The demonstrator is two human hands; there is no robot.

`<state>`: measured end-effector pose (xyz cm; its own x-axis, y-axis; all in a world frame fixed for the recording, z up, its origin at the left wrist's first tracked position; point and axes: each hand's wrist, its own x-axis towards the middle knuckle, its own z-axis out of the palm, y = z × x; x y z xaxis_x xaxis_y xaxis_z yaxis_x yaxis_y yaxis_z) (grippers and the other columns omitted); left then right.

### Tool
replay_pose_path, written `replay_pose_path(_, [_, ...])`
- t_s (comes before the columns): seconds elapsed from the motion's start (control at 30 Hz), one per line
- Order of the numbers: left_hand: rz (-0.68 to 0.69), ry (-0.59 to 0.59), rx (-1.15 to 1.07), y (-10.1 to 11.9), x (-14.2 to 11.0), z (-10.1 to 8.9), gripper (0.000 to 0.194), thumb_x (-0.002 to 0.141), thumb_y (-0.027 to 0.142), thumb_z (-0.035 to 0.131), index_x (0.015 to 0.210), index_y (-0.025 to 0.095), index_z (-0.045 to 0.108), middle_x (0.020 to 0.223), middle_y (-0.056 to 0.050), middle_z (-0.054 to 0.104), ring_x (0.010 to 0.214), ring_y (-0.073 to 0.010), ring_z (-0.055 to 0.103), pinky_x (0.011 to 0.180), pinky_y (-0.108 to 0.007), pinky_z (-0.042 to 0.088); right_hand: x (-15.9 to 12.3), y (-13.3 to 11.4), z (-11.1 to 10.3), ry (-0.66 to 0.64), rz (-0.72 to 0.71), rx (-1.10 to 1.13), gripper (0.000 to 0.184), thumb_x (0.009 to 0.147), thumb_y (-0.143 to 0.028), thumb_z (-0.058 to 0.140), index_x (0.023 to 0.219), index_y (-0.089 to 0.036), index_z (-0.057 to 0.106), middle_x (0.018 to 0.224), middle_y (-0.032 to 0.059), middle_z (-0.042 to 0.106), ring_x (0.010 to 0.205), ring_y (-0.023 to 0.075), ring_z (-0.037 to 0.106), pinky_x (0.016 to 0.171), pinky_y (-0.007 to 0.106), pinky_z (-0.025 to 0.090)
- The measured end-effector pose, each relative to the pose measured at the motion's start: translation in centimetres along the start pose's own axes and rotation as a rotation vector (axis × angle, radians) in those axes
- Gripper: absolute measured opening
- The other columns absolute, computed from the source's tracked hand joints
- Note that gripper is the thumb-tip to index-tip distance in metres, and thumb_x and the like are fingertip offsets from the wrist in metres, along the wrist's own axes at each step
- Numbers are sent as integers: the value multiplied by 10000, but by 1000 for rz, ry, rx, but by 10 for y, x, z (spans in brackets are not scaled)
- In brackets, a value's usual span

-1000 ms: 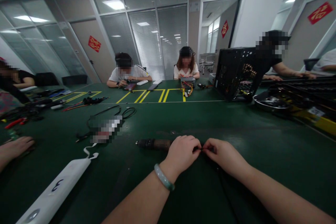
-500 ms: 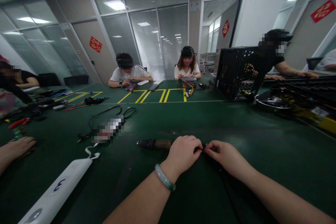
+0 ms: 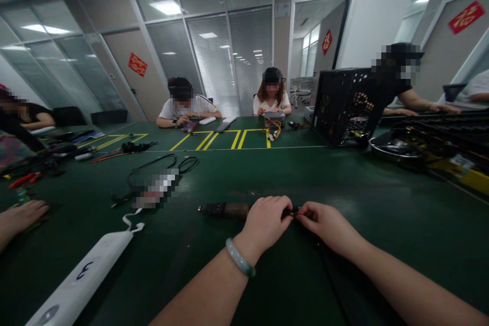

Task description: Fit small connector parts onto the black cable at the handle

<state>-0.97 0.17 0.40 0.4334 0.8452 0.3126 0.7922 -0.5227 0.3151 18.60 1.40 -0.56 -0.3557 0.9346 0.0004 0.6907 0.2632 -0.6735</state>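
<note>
Fingers: left fingers [image 3: 281, 200] curled over the rear of the tool, clamped on it as far as I can see; right fingers [image 3: 310, 208] pinched, thumb to index, on a small dark piece [image 3: 295, 210]; too small for me to make out on my feed.
Dark tool [image 3: 235, 210]: cylindrical, metal-tipped; lies flat on the green table [image 3: 237, 174], tip to the left, tail under the left hand [image 3: 264, 221].
Right hand [image 3: 324, 224]: just beside the left at the tool's tail, forearm in from the right; a dark cord [image 3: 326, 270] runs from below it toward the near edge.
Bracelet [image 3: 240, 259]: pale green ring round the left wrist.
White bar [image 3: 82, 280]: long, marked with a handwritten 3; lies slantwise left of the left forearm; beyond it, near the tool's tip, a blurred-out object [image 3: 156, 189] with a looped black cable [image 3: 189, 163].
Co-worker's hand [image 3: 28, 211]: in from the left edge, well apart from my two; red-handled tool [image 3: 25, 179] just beyond it.
Far side: two seated people in pale tops, heads bent; a grey box [image 3: 274, 118] with coloured wires before the right-hand one.
Right side: open black case [image 3: 340, 107] standing upright; shiny bowl [image 3: 385, 155] near its foot; another person behind it, arms extended.
</note>
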Motion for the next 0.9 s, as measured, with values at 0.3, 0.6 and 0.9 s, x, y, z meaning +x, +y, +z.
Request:
replay_pose_path(0.3, [55,-26,-18,0,0,-4,70,865,217,615,931,231,597,968,12,627,919,-186,573,828,-342,439,0,0,0,-22,-28,24,152,862,-314,546,893,-222,662,817,5,697,711,169,630,607,246,427])
replay_pose_path(0.6, [4,-39,1,1,0,-3,171,842,278,652,989,227,581,978,-3,626,933,-201,576,825,-347,441,-1,0,-2,-10,-42,13,143,857,-310,549,879,-220,658,808,-2,692,696,163,623,598,243,419])
replay_pose_path(0.9, [21,-27,5,3,-1,-4,105,855,227,607,958,220,590,951,-7,628,916,-199,575,832,-349,440,-1,0,-2,9,-36,2,132,846,-298,558,862,-211,656,788,-1,685,679,158,611,592,241,408])
